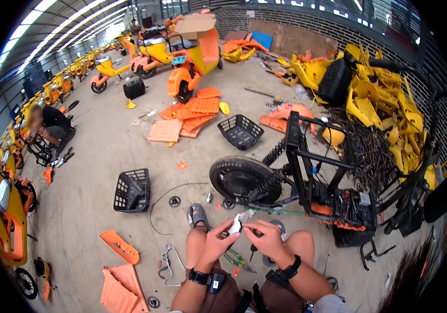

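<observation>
My left hand point(219, 242) is closed round a small crumpled white piece point(235, 226), perhaps paper or plastic film; its exact kind is too small to make out. My right hand point(267, 241) meets it from the other side, fingers pinched at a small dark part beside the white piece. Both hands are held above the floor between my knees. Below them lie green-handled pliers point(240, 262). Just beyond, a stripped black scooter frame point(307, 175) rests with its rear wheel point(244, 181) toward me.
Black baskets point(131, 191) point(240, 132) stand on the floor. Orange panels point(124, 289) lie at the near left, with a chain point(168, 266) beside them. Yellow scrap panels point(369, 99) are heaped at the right. Scooters point(195, 57) stand behind; a person point(51, 125) crouches at the left.
</observation>
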`<state>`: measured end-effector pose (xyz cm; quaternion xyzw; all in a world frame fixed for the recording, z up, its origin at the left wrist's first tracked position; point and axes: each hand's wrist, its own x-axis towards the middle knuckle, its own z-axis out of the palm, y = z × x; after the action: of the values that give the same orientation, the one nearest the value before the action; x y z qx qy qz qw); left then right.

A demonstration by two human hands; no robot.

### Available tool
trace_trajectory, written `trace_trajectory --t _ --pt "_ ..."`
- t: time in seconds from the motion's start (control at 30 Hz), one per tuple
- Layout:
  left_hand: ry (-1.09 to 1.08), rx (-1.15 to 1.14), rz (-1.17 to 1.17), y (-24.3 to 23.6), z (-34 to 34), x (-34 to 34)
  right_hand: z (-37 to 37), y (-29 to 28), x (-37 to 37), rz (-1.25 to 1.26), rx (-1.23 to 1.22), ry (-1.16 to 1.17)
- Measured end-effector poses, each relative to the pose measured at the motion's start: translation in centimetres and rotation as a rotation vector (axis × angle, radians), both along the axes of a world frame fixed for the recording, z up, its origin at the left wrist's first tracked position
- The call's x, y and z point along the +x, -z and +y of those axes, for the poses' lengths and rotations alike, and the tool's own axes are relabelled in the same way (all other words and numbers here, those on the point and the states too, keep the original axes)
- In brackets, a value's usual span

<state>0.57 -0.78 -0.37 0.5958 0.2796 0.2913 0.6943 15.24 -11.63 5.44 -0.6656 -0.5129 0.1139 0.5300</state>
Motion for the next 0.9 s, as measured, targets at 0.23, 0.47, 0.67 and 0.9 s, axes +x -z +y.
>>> trace_trajectory --t 0.23,0.47,0.67,0.9 --pt "0.015 0.129 0.068 -2.1 0.3 0.4 0.3 0.2 0.7 0.037 0.017 0.003" --pt "0.033 -0.022 0.006 -1.2 0.3 -0.2 0.8 1.2 1.0 0.138 -0.019 -0.085" --pt "0.23 -0.02 -0.025 -1.7 -0.9 -0.9 -3.1 0.5 -0.8 0.291 -0.137 0.013" --pt "0.274 0.177 -0.123 0.1 -0.1 -1.1 -3.7 -0.5 -2.9 0.595 -0.349 0.117"
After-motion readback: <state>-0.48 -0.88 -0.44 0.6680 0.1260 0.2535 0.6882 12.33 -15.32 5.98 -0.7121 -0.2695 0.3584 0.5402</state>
